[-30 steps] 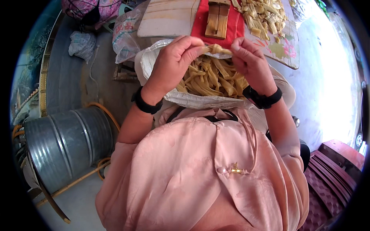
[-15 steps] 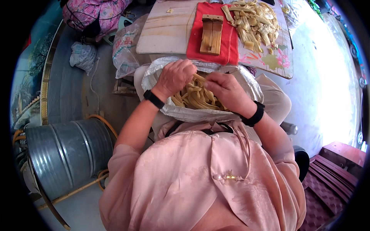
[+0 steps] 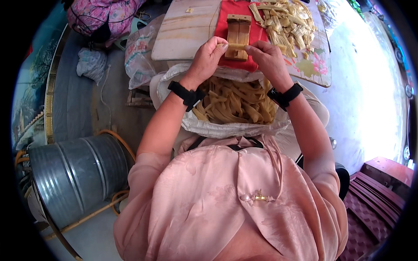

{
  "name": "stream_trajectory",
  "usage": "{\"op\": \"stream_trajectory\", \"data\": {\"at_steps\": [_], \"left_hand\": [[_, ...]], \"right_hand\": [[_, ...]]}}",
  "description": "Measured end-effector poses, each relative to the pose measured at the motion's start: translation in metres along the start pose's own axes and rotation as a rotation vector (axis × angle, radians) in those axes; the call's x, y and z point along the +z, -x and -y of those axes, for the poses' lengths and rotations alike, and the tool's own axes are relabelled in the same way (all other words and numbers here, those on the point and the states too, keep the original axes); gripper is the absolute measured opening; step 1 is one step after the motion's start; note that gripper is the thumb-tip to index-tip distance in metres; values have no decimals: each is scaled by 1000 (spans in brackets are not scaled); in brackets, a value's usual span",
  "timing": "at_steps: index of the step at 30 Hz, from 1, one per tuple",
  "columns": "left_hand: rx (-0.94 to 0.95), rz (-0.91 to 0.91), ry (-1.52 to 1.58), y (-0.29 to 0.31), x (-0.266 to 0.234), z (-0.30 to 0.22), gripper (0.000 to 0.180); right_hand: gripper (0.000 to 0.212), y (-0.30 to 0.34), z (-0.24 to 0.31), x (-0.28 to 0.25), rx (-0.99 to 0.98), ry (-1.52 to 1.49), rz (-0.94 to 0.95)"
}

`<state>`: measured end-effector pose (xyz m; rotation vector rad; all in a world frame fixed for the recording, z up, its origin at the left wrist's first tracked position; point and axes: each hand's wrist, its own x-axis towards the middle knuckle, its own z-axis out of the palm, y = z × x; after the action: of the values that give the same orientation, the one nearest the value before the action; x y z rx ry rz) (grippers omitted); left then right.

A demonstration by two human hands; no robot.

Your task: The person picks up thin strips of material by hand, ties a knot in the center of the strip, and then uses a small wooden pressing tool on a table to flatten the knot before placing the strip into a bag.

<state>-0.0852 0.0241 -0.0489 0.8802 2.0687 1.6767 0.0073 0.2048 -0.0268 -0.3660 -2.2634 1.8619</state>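
Observation:
Between my two hands a pale yellow strip [image 3: 236, 46] is stretched crosswise over the near end of a slotted wooden block [image 3: 238, 31]. My left hand [image 3: 208, 57] pinches its left end with thumb and fingers, while my right hand [image 3: 271, 60] grips the right end. Whether the strip touches the wood, I cannot tell. Under the block lies a red cloth [image 3: 257, 32] on the table. Below my wrists, an open white woven sack [image 3: 226, 127] on my lap holds many similar strips [image 3: 235, 102].
A loose heap of flattened pale strips [image 3: 292, 24] lies right of the cloth on the table [image 3: 183, 37]. Plastic bags [image 3: 141, 58] hang or stand left of it. A ribbed metal drum [image 3: 78, 172] is at my lower left, maroon furniture [image 3: 370, 204] at lower right.
Both hands have moved forward from inside the sack to above the wooden block. The strip is now pulled out straight between them, and the sack's contents are more exposed.

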Motion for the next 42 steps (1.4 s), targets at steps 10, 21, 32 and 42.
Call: {"op": "stream_trajectory", "data": {"at_steps": [10,21,32,42], "left_hand": [[-2,-175,-718,-29,11,9,20],[-479,292,366,88,15,-5,22],[-488,130,1051,109,25,-37,24],[309,-341,-350,110,32,-49,27]], "right_hand": [[25,-27,-20,9,-194,548,-138],[12,64,19,34,-691,446,-106],[14,109,17,56,-608,171,86],[15,86,17,45,281,-660,255]]}}
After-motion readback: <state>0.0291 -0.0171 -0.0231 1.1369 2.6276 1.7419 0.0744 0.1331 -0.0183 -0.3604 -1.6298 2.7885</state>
